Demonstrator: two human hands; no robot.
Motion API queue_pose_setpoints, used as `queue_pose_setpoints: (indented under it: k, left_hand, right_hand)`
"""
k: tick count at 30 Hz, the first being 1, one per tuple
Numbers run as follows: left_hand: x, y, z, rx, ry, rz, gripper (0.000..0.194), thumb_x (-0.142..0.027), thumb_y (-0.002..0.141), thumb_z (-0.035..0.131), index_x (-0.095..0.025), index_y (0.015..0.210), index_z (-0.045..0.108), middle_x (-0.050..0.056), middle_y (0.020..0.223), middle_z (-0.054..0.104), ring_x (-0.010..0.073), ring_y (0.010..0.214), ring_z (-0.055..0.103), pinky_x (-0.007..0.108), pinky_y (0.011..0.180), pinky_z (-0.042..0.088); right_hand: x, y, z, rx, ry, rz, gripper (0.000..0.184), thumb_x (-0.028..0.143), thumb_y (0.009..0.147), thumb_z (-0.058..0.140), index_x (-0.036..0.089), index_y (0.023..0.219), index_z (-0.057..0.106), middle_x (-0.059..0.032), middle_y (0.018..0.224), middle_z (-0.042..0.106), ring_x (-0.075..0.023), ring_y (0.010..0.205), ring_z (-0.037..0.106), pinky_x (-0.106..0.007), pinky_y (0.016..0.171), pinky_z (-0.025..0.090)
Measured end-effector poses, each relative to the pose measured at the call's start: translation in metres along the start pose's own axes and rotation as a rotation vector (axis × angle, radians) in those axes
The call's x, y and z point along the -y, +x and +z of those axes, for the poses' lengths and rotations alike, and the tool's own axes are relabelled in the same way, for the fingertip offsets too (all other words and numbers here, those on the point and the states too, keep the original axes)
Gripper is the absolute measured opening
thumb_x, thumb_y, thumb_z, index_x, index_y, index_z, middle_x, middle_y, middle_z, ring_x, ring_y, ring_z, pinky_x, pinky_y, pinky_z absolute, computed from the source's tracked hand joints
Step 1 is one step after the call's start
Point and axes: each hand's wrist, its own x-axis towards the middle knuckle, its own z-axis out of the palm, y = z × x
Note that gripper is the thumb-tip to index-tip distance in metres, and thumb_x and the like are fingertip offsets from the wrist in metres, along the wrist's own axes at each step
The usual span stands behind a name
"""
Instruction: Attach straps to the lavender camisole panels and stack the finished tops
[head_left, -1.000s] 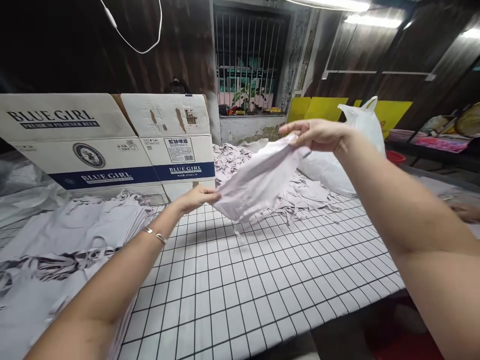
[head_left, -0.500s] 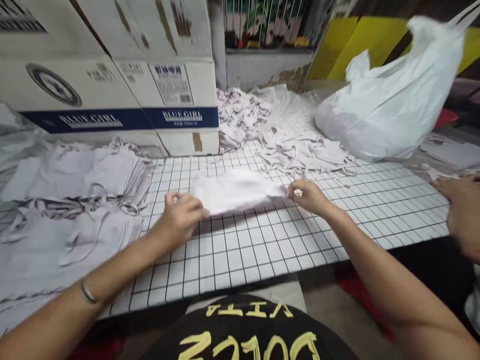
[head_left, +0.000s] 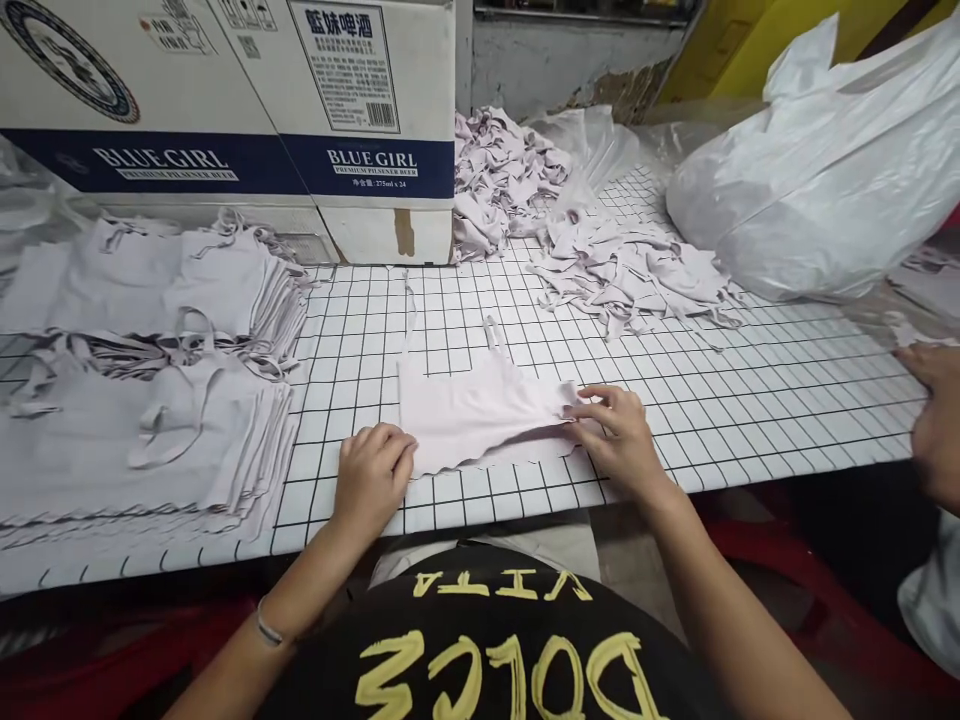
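Cloth [head_left: 465, 415] lay apparently mid-spreading, its edges pinched by left hand [head_left: 373, 475] and right hand [head_left: 621, 440]; its raised right side seemed to need flattening.

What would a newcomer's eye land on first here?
The white cardboard box with a navy "BLUE GIRL" band dominates the upper left. At centre, a pale pink strappy cloth garment lies on the black-and-white gridded table, between the left hand and the right hand. A bulging white plastic bag sits at upper right.
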Motion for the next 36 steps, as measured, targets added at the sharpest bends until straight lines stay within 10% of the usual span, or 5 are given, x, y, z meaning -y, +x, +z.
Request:
queue_pose_setpoints:
  k: [11, 16, 22, 27, 36]
  left_hand:
    - [-0.032, 0.085, 0.02, 0.268, -0.01, 0.193, 0.015, -0.028, 0.088, 0.053, -0.018, 0.095, 0.061, 0.011, 0.112, 0.059, 0.0304, 0.106, 0.048, 0.045, 0.084, 0.032]
    - [-0.015, 0.055, 0.007, -0.023, 0.116, 0.082, 0.016, -0.02, 0.089, 0.046, -0.017, 0.082, 0.059, 0.012, 0.101, 0.061, 0.0294, 0.097, 0.05, 0.045, 0.081, 0.031]
    - [-0.02, 0.036, 0.01, 0.178, -0.07, 0.328, 0.017, -0.016, 0.09, 0.042, -0.018, 0.086, 0.059, 0.007, 0.082, 0.059, 0.0217, 0.079, 0.052, 0.035, 0.071, 0.039]
    - [0.018, 0.006, -0.017, -0.156, -0.113, -0.018, 0.013, -0.017, 0.086, 0.048, -0.02, 0.074, 0.051, 0.003, 0.076, 0.055, 0.0181, 0.072, 0.052, 0.031, 0.067, 0.043]
    - [0.018, -0.036, -0.032, 0.071, 0.246, 0.035, 0.032, -0.04, 0.088, 0.054, -0.023, 0.115, 0.061, 0.011, 0.12, 0.059, 0.0321, 0.108, 0.054, 0.047, 0.084, 0.04]
  right_hand:
    - [-0.001, -0.034, 0.015, -0.075, -0.134, 0.081, 0.034, 0.02, 0.081, 0.055, 0.024, 0.114, 0.05, -0.0116, 0.114, 0.056, -0.03, 0.102, 0.053, -0.046, 0.085, 0.04]
    - [-0.001, -0.037, 0.014, -0.136, -0.105, 0.035, 0.015, 0.019, 0.083, 0.054, 0.025, 0.096, 0.056, -0.0076, 0.096, 0.06, -0.026, 0.091, 0.055, -0.042, 0.082, 0.041]
    - [0.0, -0.034, 0.019, -0.116, -0.15, 0.059, 0.023, 0.017, 0.081, 0.054, 0.023, 0.103, 0.054, -0.0088, 0.099, 0.059, -0.0271, 0.091, 0.053, -0.041, 0.08, 0.041]
    - [0.006, -0.036, 0.022, -0.079, -0.123, 0.039, 0.026, 0.014, 0.079, 0.054, 0.024, 0.103, 0.054, -0.0082, 0.099, 0.057, -0.0276, 0.093, 0.054, -0.042, 0.081, 0.041]
    - [0.017, -0.038, 0.024, 0.036, -0.068, -0.047, 0.023, 0.01, 0.082, 0.049, 0.023, 0.094, 0.064, -0.0073, 0.093, 0.057, -0.0241, 0.09, 0.055, -0.043, 0.082, 0.042]
